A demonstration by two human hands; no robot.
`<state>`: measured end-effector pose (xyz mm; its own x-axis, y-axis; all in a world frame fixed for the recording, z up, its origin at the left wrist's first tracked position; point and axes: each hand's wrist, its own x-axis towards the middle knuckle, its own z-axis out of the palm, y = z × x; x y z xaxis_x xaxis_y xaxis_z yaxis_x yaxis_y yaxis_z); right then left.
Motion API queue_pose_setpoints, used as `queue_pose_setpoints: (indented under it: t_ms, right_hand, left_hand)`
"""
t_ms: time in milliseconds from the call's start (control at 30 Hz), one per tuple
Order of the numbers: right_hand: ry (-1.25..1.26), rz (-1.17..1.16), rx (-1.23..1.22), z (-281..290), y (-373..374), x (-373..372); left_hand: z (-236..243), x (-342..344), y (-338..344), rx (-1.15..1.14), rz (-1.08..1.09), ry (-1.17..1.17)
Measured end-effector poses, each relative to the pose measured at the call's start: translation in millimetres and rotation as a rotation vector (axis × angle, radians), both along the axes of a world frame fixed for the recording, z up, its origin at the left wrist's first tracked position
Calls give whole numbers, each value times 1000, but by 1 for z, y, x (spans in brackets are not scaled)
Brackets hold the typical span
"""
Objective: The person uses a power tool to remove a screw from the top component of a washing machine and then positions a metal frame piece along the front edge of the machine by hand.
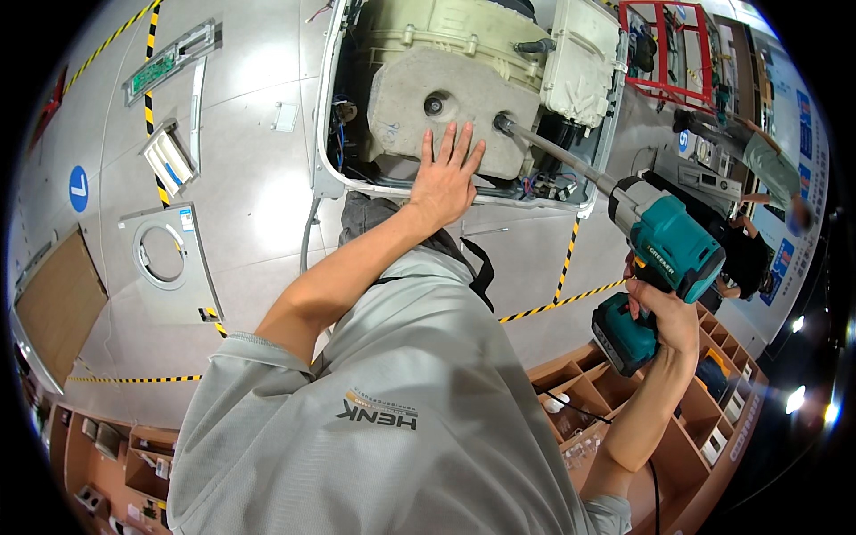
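In front of me stands a washing machine body (323, 143) without its front panel. A grey concrete counterweight (406, 98) with two round recesses is mounted on its pale tub (428, 31). My left hand (443, 183) lies flat on the counterweight's lower edge, fingers spread. My right hand (655, 308) is wrapped round the handle of a teal cordless impact wrench (669, 236). From the tool a long extension bar (571, 160) runs to the right-hand recess. The bar's tip sits inside that recess, so the fastener there is hidden. A bolt head (434, 106) shows in the left recess.
On the floor at left lie a washer front panel (192, 294), a detergent drawer (169, 160) and a control panel strip with a circuit board (165, 67). A wooden compartment bench (571, 370) stands behind on the right. Farther right are a red frame (664, 45) and other people (771, 165).
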<state>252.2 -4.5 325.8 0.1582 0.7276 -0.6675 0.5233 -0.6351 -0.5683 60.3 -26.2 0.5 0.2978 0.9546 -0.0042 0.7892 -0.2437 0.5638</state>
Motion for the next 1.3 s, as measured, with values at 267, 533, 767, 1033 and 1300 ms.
queue_pose_setpoints:
  t_ms: [267,533,767,1033,1300]
  right_hand:
    - [-44,-23,-29,3,4,-2]
    - [-47,-7,25,5,1,-3]
    - [-55,-11,50,7,-4,-13]
    - [-137,-34,160,63,-28,-9]
    - [-23,-102,175,30,-32,-28]
  left_hand:
    - [-1,0,-2,14,3,-2]
    - [-3,0,-1,38,19,2]
    - [-3,-2,-3,41,22,-9]
    - [2,-2,-3,36,29,-12]
    - [6,-31,-5,102,103,-105]
